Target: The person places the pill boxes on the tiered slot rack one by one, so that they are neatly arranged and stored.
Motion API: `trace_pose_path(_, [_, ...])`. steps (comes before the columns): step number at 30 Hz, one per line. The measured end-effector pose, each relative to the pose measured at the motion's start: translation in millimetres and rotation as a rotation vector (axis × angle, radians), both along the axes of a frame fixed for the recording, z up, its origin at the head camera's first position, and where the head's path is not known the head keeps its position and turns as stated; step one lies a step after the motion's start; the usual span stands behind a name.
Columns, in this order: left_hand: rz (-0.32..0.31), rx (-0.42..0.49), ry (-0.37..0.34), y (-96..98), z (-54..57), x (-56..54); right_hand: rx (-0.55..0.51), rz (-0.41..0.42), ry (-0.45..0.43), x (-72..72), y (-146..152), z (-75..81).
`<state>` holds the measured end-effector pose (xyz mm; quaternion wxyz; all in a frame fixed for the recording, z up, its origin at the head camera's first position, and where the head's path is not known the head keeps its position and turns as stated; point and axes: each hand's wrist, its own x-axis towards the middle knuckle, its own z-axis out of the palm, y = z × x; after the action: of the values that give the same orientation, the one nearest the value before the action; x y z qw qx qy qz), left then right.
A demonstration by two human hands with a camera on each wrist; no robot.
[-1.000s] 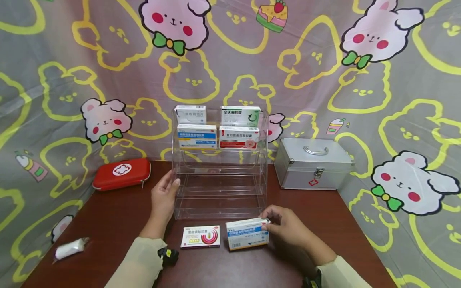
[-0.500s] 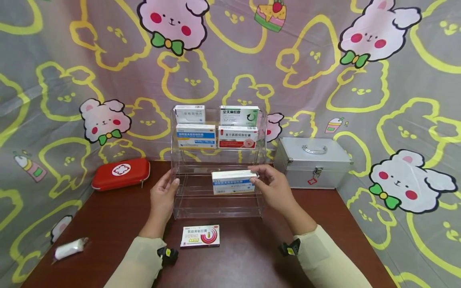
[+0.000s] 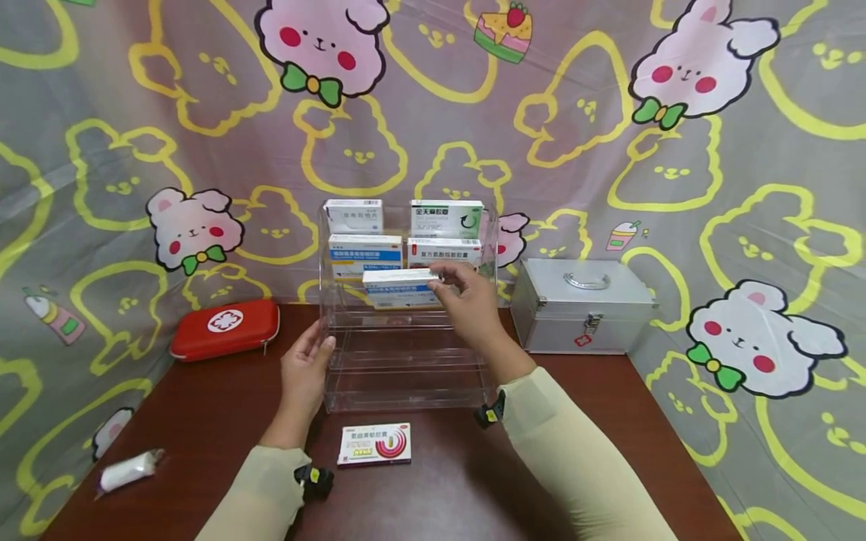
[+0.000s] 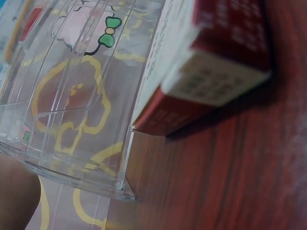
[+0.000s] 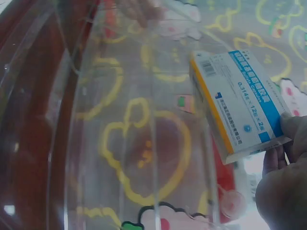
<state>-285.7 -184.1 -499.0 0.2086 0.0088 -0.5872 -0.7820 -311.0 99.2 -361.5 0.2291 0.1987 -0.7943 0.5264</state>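
Observation:
My right hand [image 3: 467,304] pinches the right end of a white medicine box [image 3: 401,293] with a blue band. In the head view this box is in front of the middle tier of a clear stepped display rack [image 3: 409,400]. The right wrist view shows its printed face [image 5: 244,103] and yellow edge, tilted. My left hand [image 3: 303,376] grips the rack's left side edge, thumb in front. A white and red medicine box [image 3: 374,445] lies on the table before the rack; its dark red and white end [image 4: 216,79] looms large in the left wrist view.
On the rack's upper tiers stand a grey-white box [image 3: 354,216], a green-white box [image 3: 445,218], a blue-white box [image 3: 365,255] and a red-white box [image 3: 433,249]. A red case [image 3: 225,329], a silver case [image 3: 582,308] and a white wrapped roll [image 3: 128,472] sit on the table.
My right hand has lifted the blue-banded medicine box off the table, up and leftward to the rack's middle tier. My left hand has stayed at the rack's side.

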Motion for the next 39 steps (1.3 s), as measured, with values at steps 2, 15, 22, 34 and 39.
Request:
trace_pose_path(2, [-0.002,0.008,-0.003,-0.1,0.0,-0.1,0.022,-0.001,0.000,-4.3,-8,-3.9])
trace_pose_path(15, [-0.002,-0.019,-0.013,0.6,-0.1,-0.5,0.012,0.070,-0.036,-16.0,-52,-25.2])
trace_pose_path(22, [0.001,-0.010,-0.010,0.5,0.8,-0.7,-0.015,0.051,-0.073,-17.9,-66,-34.8])
trace_pose_path(34, [0.014,-0.029,-0.023,-0.9,3.0,0.7,0.020,0.065,-0.082,-15.3,-58,-39.9])
trace_pose_path(39, [0.012,-0.035,-0.019,-1.3,2.8,0.8,0.154,-0.003,-0.033,1.2,-34,-43.8])
